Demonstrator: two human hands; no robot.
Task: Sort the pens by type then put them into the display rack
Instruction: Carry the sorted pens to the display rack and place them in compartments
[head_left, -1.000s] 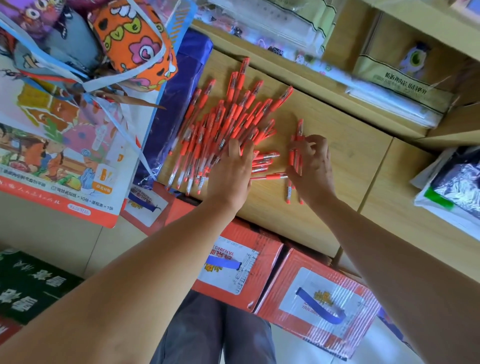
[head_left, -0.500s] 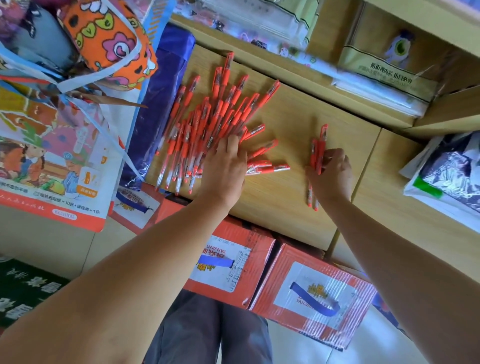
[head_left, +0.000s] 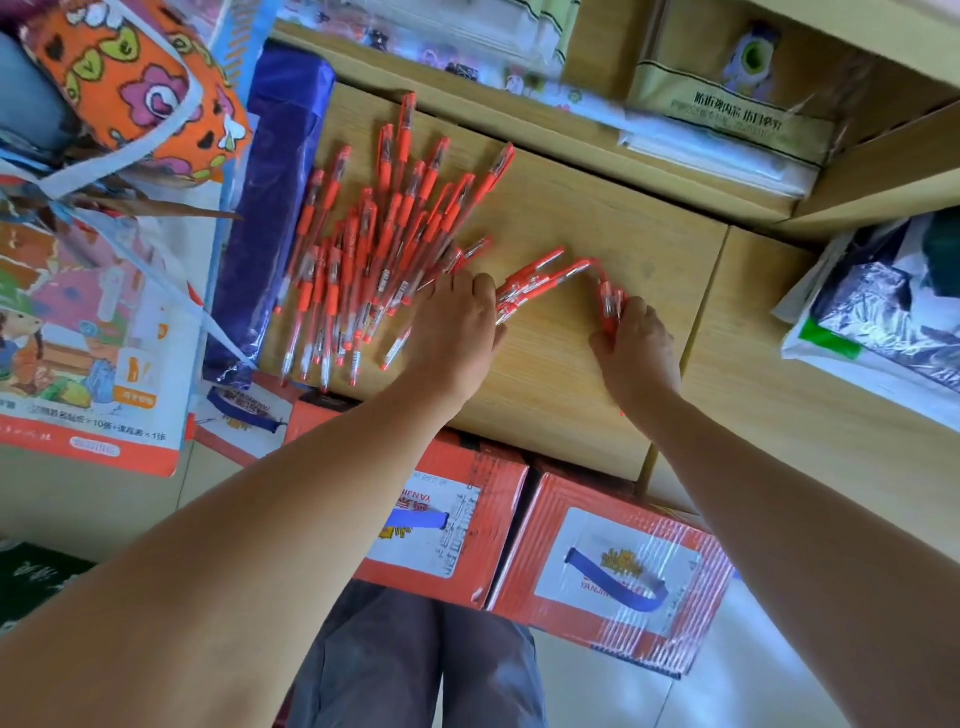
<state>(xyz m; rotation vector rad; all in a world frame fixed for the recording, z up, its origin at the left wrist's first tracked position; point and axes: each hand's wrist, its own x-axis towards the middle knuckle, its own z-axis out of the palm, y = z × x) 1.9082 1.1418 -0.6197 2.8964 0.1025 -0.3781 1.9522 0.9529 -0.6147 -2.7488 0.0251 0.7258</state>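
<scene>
- Firstly, the surface: a pale wood-grain counter (head_left: 613, 218) with a seam on its right. Red ribbed boxes (head_left: 613, 566) with white labels stand below its front edge on a tiled floor (head_left: 587, 686).
- A glossy blue wrap (head_left: 275, 197) borders the counter on the left, and a crinkled plastic bag (head_left: 862, 322) lies on the right.
- The pile (head_left: 374, 239) of slim red pens lies fanned on the left part of the counter. Their long axes run near-left to far-right, with the capped ends away from the person and the clear barrels toward the front edge.
- Loose pens (head_left: 543, 275) lie between the hands, slanting to the far right.
- The left hand (head_left: 452, 338) rests palm-down on the pile's near right edge. Its fingertips are hidden, so I cannot tell its grip.
- The right hand (head_left: 641, 358) is curled round a bundle (head_left: 610, 304) of pens that points away from the person.
</scene>
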